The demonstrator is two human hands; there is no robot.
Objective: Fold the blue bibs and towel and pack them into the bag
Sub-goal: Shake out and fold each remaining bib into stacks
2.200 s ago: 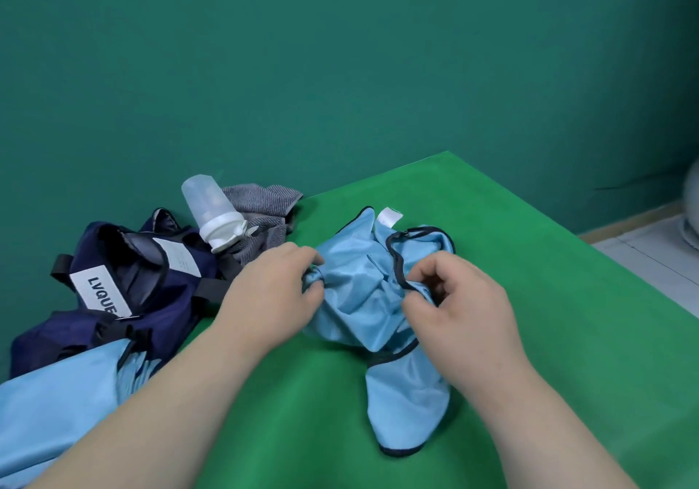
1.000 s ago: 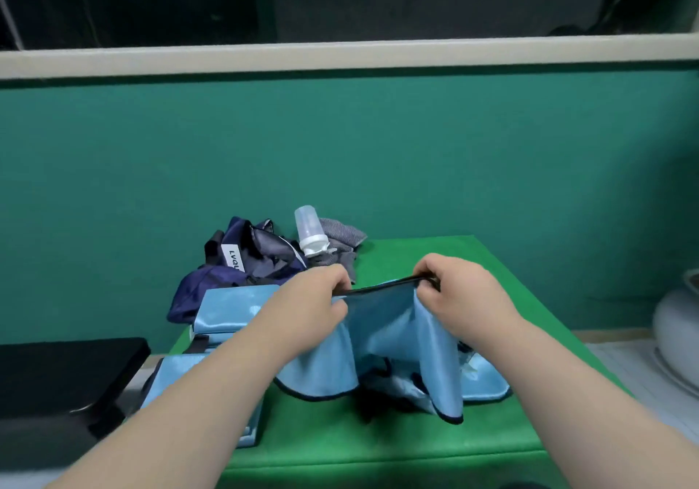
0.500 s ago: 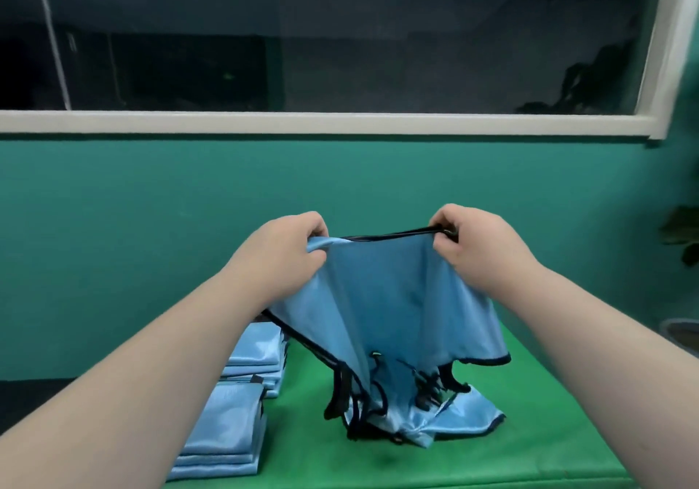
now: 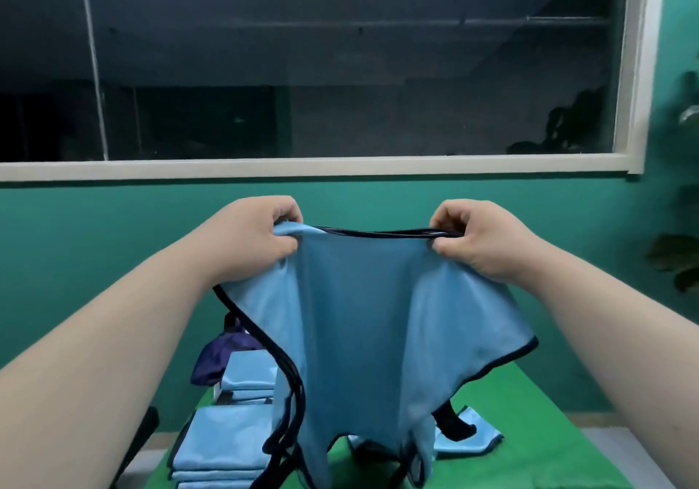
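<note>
Hands left and right pinch the blue bib by its top edge above the bench; its dangling straps could snag the folded stack.

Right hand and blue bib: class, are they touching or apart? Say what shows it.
Touching. The head view shows the right hand pinching the black-trimmed top edge of the blue bib, fingers curled over it, no gap.
</note>
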